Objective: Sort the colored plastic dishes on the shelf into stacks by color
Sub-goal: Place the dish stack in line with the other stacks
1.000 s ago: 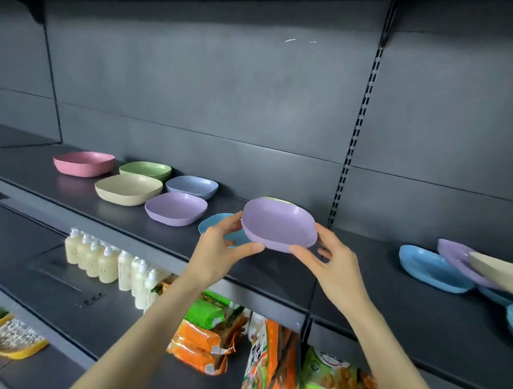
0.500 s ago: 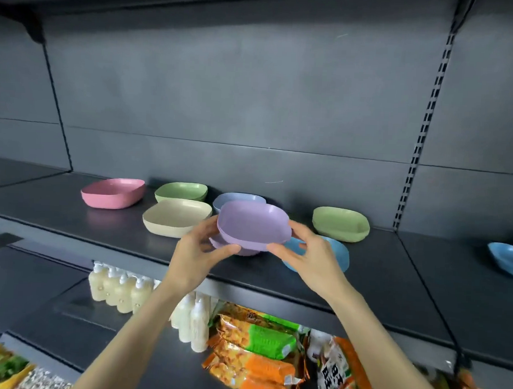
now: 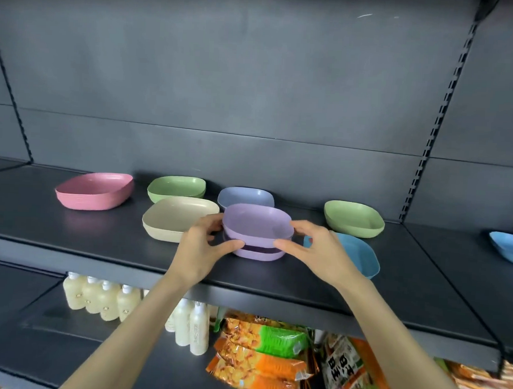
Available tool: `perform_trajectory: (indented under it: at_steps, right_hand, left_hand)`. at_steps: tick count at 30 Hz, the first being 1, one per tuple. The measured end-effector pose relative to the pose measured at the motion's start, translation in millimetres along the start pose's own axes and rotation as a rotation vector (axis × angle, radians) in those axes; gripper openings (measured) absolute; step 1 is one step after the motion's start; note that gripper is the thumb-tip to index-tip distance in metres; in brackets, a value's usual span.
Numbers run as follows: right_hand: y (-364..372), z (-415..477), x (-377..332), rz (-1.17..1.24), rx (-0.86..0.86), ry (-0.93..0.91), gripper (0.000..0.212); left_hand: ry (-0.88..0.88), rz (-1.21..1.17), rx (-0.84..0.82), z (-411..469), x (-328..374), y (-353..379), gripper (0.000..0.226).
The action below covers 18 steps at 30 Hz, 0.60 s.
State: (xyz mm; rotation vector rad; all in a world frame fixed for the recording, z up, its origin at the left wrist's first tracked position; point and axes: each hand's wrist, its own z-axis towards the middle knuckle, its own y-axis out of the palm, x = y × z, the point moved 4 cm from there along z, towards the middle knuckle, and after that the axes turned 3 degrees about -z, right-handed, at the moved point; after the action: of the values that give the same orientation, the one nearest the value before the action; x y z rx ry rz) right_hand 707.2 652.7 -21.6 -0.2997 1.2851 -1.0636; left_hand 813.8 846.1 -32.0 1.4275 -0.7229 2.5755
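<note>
Shelf (image 3: 422,292): we have swung view left, sorted row now central. Purple dish (image 3: 256,224), carried in from right, now sits just above lower purple dish (image 3: 258,254) at shelf front, dark gap between them. Left hand (image 3: 199,250), right hand (image 3: 314,254) pinch its opposite rims. We judge purple stack nearly made; stray green dish (image 3: 353,218) unsorted.

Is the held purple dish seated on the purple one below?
Not seated: held purple dish hovers above lower purple dish, dark gap between; left hand and right hand grip it.
</note>
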Motion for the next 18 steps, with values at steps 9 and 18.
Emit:
perform_trajectory:
  at_steps: [9, 18]
  right_hand:
    - [-4, 6, -1, -0.155, -0.049, -0.015, 0.060]
    - [1, 6, -3, -0.260, -0.076, -0.019, 0.066]
  left_hand:
    - [-0.027, 0.103, 0.051, 0, -6, 7, 0.053]
    - [0.017, 0.132, -0.030, -7, -9, 11, 0.043]
